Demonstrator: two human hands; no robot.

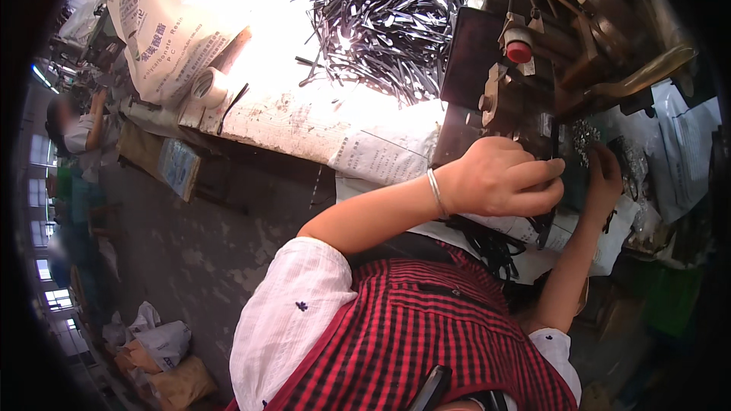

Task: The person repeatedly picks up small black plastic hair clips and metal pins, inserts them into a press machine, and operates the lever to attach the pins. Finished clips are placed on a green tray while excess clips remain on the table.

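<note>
My left hand [502, 183], with a silvery bangle at its wrist, is closed with its fingers curled. A slim black strip [544, 237] shaped like a glasses temple passes through its fingertips, one end sticking out below. Just beyond the hand stands a dark metal bench machine [525, 95] with a red round knob [518, 52]. To the right, my right hand [604, 183] has its fingertips drawn together beside a heap of small shiny metal parts [585, 137]. Whatever those fingertips hold is too small to make out.
A large heap of similar black strips [388, 27] covers the far worktable [266, 118]. A tape roll [210, 87] and a printed white sack [164, 38] lie at left. More black strips [491, 247] hang near my apron. A person [80, 129] sits far left.
</note>
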